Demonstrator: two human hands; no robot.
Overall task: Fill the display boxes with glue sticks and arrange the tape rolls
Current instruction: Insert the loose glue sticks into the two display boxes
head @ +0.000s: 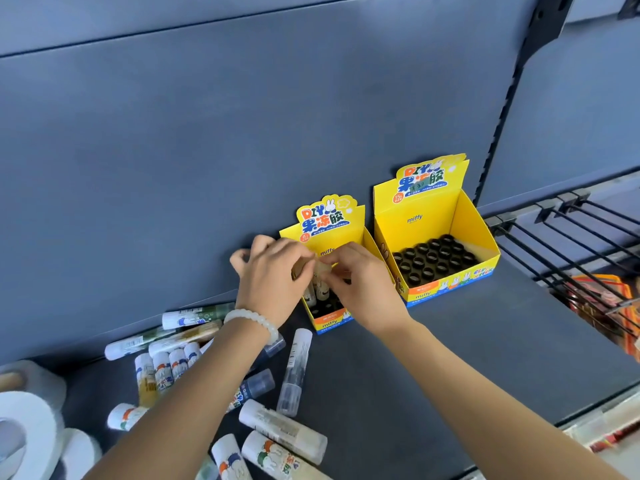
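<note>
Two yellow display boxes stand on the dark shelf against the back panel. Over the smaller box [331,322], my left hand [272,275] and my right hand [360,282] meet and pinch a glue stick [320,271] between their fingertips. A few sticks stand upright in that box beneath the hands. The larger box [450,282] to the right shows only black round slots. Several loose glue sticks [294,370] lie scattered on the shelf at the lower left. White tape rolls [31,431] sit at the far left edge.
Black wire hooks [575,244] jut out at the right, with orange packaged goods [602,299] hanging below them. The shelf surface [467,348] between the boxes and its front edge is bare. A slotted upright [512,98] runs up the back panel.
</note>
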